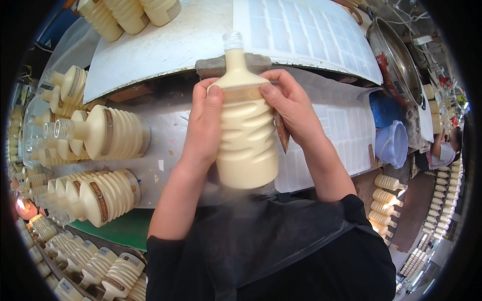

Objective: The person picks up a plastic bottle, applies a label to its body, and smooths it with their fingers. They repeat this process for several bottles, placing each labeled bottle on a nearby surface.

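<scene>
Left hand (202, 115) and right hand (292, 103), equally near, pinch the cream bottle (247, 145) between them, its long axis running away, neck (233, 50) foremost.

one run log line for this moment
left hand: gripping cream bottle | right hand: gripping same bottle, brown pointed piece by palm | bottle: clear neck pointing away from body

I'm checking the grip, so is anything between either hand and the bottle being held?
A pointed brown tool juts down between the right hand and the bottle, beside its ridges, yet that hand grips it higher up. Nothing visible stands between the left hand and the bottle.
</scene>
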